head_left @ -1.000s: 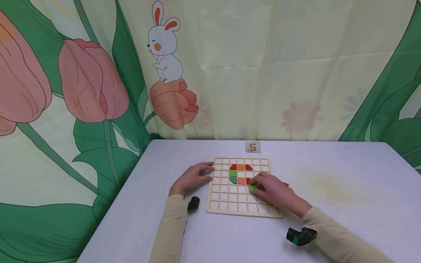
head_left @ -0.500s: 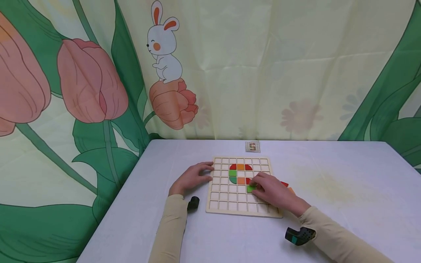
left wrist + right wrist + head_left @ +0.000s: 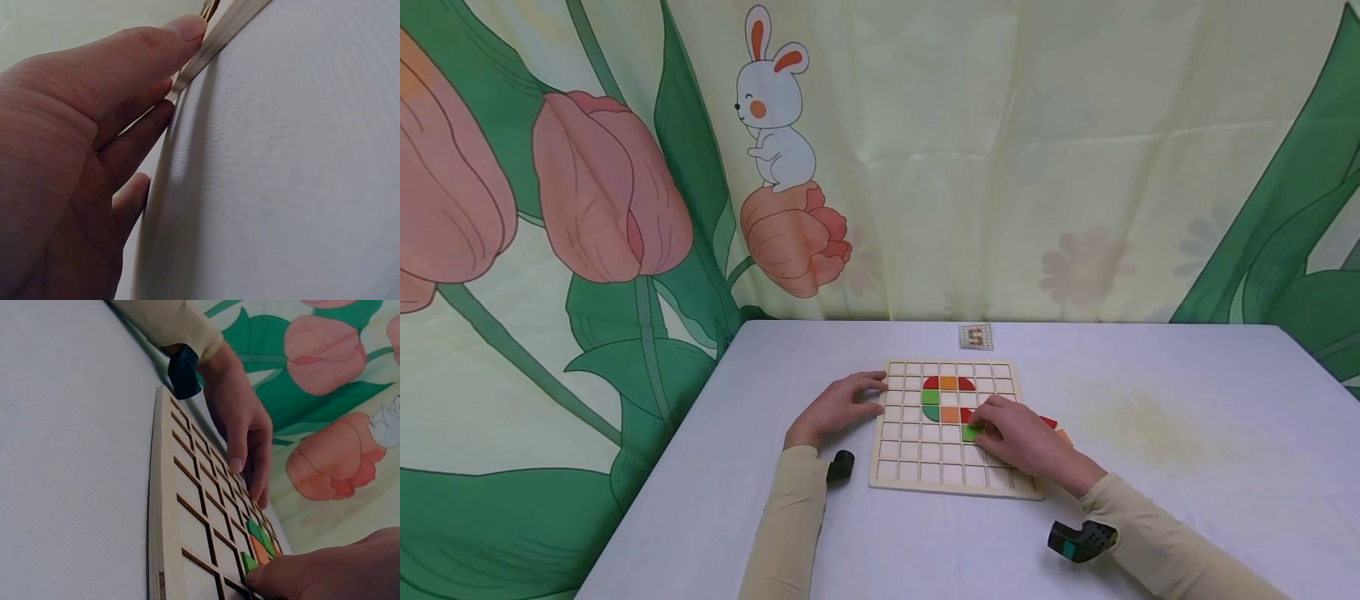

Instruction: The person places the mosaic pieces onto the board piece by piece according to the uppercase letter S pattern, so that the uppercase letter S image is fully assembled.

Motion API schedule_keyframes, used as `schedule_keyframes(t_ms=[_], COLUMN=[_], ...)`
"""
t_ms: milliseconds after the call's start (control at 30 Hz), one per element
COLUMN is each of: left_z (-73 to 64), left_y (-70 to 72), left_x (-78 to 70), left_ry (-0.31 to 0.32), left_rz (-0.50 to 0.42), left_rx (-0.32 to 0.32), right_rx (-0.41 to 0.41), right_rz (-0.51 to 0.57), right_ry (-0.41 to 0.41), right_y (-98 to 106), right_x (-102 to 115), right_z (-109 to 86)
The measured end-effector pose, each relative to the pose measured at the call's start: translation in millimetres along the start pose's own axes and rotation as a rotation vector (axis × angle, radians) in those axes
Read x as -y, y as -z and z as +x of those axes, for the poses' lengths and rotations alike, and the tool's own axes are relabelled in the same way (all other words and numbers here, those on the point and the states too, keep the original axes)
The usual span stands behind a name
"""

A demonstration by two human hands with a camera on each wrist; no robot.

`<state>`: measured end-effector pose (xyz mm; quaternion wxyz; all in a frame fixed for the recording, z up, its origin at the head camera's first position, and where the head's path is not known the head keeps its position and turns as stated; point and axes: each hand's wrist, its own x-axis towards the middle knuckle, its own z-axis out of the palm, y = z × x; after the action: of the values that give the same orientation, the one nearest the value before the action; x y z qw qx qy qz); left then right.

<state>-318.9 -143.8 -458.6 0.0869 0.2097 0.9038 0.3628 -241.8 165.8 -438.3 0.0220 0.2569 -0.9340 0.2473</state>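
Note:
A wooden grid board (image 3: pixel 925 472) lies flat on the table. On it an S-like run of coloured tiles includes a red rounded tile (image 3: pixel 931 383), an orange tile (image 3: pixel 948 383), a green square (image 3: pixel 931 397) and a dark green rounded tile (image 3: pixel 931 413). My right hand (image 3: pixel 1026 437) leans over the board's right half, thumb and fingers pinching a light green tile (image 3: pixel 970 433) at a cell below the red tile (image 3: pixel 966 414). In the right wrist view the thumb touches that tile. Fairly straight, the fingers of my left hand (image 3: pixel 838 407) rest against the board's left edge.
A small pattern card (image 3: pixel 976 337) lies behind the board. Partly hidden by the right hand, a loose red tile (image 3: pixel 1048 422) and an orange tile (image 3: pixel 1063 436) lie to the board's right. A printed curtain (image 3: pixel 925 167) hangs behind the white table (image 3: pixel 1187 392).
The light green tile has shifted slightly left and down and now lines up with its cell. My right hand moved slightly with it; the left hand stays put.

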Motion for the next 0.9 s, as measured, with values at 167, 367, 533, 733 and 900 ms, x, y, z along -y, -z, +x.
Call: schedule_keyframes(t_ms=[167, 367, 533, 733, 900], left_z=[0.1, -0.4, -1.0, -1.4, -0.8], left_y=[-0.7, -0.3, 0.6, 1.3, 0.4], left_x=[1.2, 0.4, -1.2, -1.6, -0.5], left_ry=[-0.004, -0.003, 0.002, -0.003, 0.0], left_rz=[0.005, 0.001, 0.0, -0.004, -0.005], left_rx=[-0.004, -0.001, 0.0, -0.003, 0.002], right_rx=[-0.004, -0.011, -0.017, -0.039, -0.079], right_rz=[-0.008, 0.0, 0.0, 0.025, 0.07], right_ry=[0.003, 0.003, -0.005, -0.006, -0.029], right_y=[-0.5, -0.3, -1.2, -2.7, -1.9], right_x=[0.1, 0.5, 0.2, -1.7, -8.2], right_z=[-0.6, -1.6, -1.0, -1.5, -5.3])
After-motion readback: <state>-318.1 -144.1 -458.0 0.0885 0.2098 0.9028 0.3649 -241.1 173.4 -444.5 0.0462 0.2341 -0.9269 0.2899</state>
